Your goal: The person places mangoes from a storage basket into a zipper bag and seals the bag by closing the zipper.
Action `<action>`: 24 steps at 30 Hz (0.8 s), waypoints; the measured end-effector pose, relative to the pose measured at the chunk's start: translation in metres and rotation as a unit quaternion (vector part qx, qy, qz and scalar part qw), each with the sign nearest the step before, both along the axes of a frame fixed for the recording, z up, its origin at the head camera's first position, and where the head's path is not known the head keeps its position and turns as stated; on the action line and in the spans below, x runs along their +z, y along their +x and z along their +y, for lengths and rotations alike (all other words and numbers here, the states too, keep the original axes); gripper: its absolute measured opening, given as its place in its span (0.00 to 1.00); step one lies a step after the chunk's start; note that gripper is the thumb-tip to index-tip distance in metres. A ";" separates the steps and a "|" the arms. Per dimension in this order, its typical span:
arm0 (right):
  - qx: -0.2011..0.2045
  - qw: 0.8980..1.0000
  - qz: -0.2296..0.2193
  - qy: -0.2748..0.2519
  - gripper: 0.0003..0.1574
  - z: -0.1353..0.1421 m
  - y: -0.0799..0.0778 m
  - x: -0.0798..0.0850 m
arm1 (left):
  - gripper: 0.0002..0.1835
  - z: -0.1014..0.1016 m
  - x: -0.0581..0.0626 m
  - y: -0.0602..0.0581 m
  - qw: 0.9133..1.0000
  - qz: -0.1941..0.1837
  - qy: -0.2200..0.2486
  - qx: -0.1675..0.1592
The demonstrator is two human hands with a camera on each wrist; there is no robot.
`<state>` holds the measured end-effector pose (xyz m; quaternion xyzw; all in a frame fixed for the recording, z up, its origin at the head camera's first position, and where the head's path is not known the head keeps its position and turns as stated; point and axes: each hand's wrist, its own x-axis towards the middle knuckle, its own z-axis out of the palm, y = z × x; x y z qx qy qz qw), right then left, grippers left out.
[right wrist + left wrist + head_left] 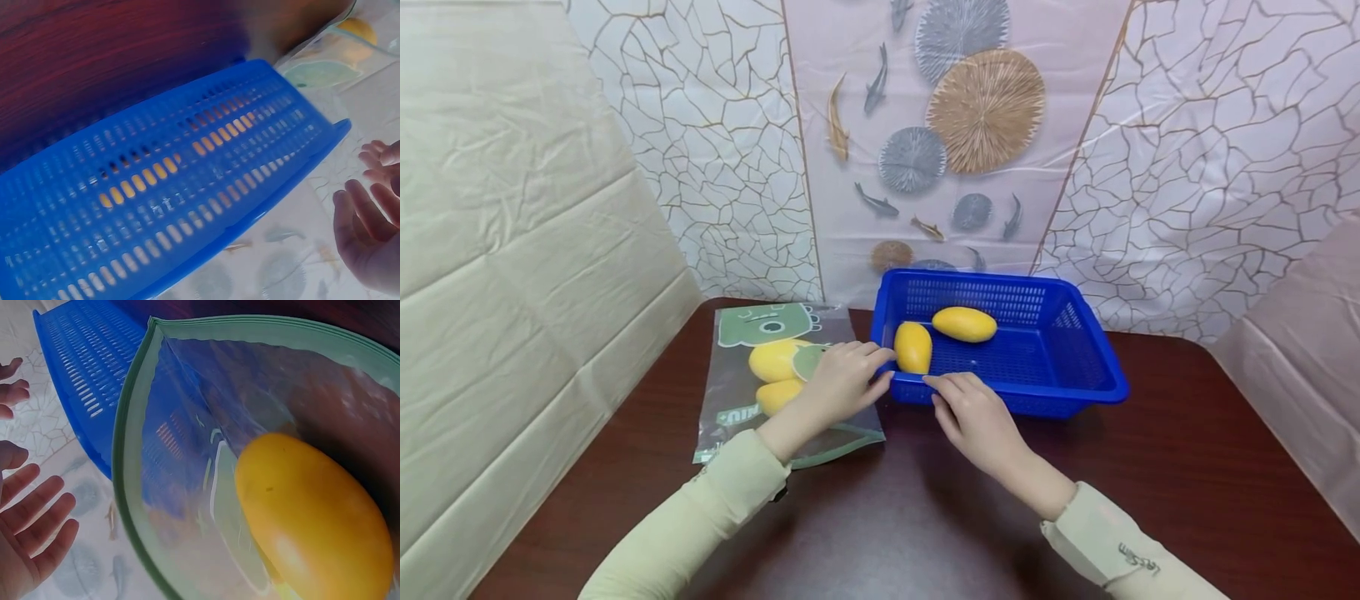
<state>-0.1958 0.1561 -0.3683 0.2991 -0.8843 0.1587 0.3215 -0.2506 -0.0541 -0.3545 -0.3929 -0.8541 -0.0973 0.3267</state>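
Two yellow mangoes [964, 324] lie in the left part of a blue plastic basket [1045, 389]. To its left, a clear zip bag [730, 417] with green trim lies flat; mangoes [777, 361] show inside it. My left hand [848, 379] hovers over the bag's right side, its fingers reaching to the basket's front left corner. In the left wrist view, that hand's fingers [50, 531] are loosely spread and hold nothing. My right hand [977, 417] is at the basket's front rim, fingers relaxed and slightly bent; whether they touch the rim is unclear.
Dark reddish-brown wooden tabletop [880, 517] lies under everything. A patterned cloth backdrop [715, 150] stands right behind the basket and bag. Pale cloth walls [512, 233] close in the left and right sides.
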 end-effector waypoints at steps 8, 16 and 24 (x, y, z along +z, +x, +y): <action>-0.011 0.999 0.017 -0.032 0.12 0.010 -0.017 0.006 | 0.17 0.012 0.000 -0.021 0.997 -0.074 0.010 0.026; -0.021 0.999 0.015 -0.032 0.11 0.017 -0.022 0.013 | 0.27 0.025 0.002 -0.036 0.987 -0.152 0.019 0.056; -0.042 0.999 0.002 -0.027 0.10 0.027 -0.034 0.018 | 0.38 0.044 -0.002 -0.050 0.979 -0.187 0.006 0.080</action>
